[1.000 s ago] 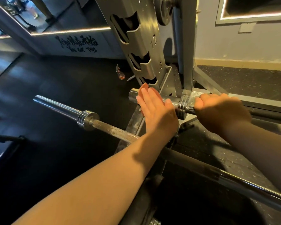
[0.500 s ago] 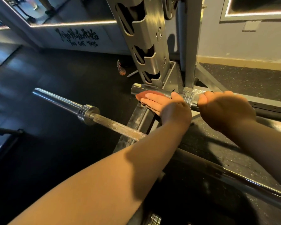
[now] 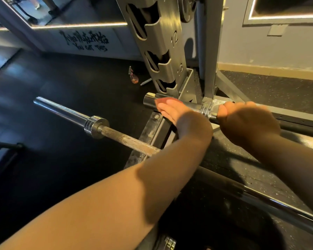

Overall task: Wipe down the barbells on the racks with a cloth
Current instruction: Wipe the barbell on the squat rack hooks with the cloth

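Head view suggests the wiping step is under way: the left hand, fingers straight, presses the cloth on the sleeve of the barbell at the foot of the rack, the right hand clamps its bar beside the collar, and next the cloth probably needs sliding along toward that collar.

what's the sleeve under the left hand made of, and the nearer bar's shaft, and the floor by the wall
Sleeve: likely chromed steel, mirror-bright with sharp highlights.
Shaft: steel too, it seems, but dull and rough with brownish patches, possibly rust.
Floor: looks like black rubber matting, matte with pale flecks.
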Demonstrator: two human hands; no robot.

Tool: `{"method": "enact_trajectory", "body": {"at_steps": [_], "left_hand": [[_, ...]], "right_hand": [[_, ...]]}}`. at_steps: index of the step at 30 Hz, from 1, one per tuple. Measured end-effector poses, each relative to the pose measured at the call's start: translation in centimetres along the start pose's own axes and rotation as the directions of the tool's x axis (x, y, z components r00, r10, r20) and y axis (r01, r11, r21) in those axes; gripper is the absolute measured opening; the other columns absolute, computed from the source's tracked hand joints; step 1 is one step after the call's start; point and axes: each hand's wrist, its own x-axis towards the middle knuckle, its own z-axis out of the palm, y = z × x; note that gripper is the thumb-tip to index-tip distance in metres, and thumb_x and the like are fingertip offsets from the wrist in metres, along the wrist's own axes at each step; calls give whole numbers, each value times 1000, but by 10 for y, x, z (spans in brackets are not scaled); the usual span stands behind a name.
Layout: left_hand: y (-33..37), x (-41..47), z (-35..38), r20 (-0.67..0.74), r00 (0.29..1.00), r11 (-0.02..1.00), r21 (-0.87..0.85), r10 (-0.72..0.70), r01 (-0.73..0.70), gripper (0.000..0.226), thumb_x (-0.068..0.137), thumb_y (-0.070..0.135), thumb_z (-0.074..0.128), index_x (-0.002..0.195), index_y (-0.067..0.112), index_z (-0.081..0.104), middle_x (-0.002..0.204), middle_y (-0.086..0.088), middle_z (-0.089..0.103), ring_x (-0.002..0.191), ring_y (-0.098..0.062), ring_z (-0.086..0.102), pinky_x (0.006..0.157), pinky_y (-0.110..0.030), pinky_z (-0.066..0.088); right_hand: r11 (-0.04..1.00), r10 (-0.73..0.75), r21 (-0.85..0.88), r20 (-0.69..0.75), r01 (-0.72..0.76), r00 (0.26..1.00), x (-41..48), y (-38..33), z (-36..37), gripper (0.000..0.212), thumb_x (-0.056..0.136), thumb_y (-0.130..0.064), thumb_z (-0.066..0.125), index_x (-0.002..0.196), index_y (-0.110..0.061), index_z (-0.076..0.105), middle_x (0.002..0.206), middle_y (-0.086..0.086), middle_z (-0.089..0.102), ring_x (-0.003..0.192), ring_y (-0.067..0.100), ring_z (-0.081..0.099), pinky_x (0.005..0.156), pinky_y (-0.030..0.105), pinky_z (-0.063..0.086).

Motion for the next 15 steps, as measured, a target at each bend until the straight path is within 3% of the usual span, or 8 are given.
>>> {"method": "enact_trajectory", "body": {"at_steps": [3, 5, 8, 9, 11, 13, 15], "left_hand": [[-6, -17, 0, 196, 951, 968, 16, 241, -249, 29, 104, 7, 47, 131, -1, 53, 136, -12, 53, 120, -25, 54, 103, -37, 47], [-18, -14, -9, 284, 841, 878, -8, 461, -478, 32, 103, 1, 45, 134, 1, 54, 140, -10, 52, 127, -22, 52, 109, -31, 43], [-26, 11, -22, 165, 658, 655, 80, 735, -751, 42, 98, -5, 48, 139, 4, 55, 141, -14, 56, 131, -24, 50, 108, -10, 29], [-30, 21, -22, 147, 595, 581, 132, 790, -803, 43, 98, -3, 48, 139, 6, 56, 141, -12, 58, 131, -23, 51, 106, -6, 27], [-40, 30, -18, 132, 548, 522, 187, 826, -832, 42, 102, 8, 44, 143, 9, 53, 141, -9, 59, 131, -20, 51, 108, -11, 29], [-38, 27, -12, 120, 530, 496, 230, 839, -837, 40, 102, 16, 42, 138, 10, 59, 137, -6, 62, 127, -21, 55, 106, -22, 38], [-19, 22, -8, 242, 582, 467, 400, 776, -789, 32, 101, 15, 48, 130, 8, 61, 128, -7, 64, 117, -25, 59, 96, -31, 43]], "right_hand": [[1000, 12, 25, -19, -11, 1000, 0, -1, 0, 24, 102, -31, 44, 100, -12, 57, 70, 4, 42, 60, 21, 50, 50, 32, 43], [999, 22, 31, -17, -21, 1000, 0, -1, -1, 22, 102, -30, 46, 97, -12, 57, 69, 3, 41, 59, 21, 51, 49, 32, 45], [1000, 19, 12, -15, -19, 1000, 0, 1, -1, 23, 102, -30, 45, 99, -11, 58, 70, 4, 44, 59, 22, 52, 48, 31, 43], [1000, 16, 15, -28, -15, 999, 0, 1, 0, 23, 102, -29, 45, 99, -10, 59, 71, 5, 46, 58, 22, 52, 47, 31, 44], [1000, 9, 27, -52, -7, 999, 0, 2, 1, 25, 103, -28, 42, 98, -11, 60, 71, 5, 49, 58, 23, 52, 48, 31, 43], [999, -5, 41, -62, 8, 998, -1, 1, 3, 29, 104, -28, 35, 98, -11, 58, 72, 5, 49, 59, 23, 51, 49, 31, 40], [998, 2, 57, -74, 2, 997, -1, 2, 4, 33, 104, -28, 30, 94, -12, 57, 70, 5, 48, 58, 24, 50, 50, 32, 39]]}}
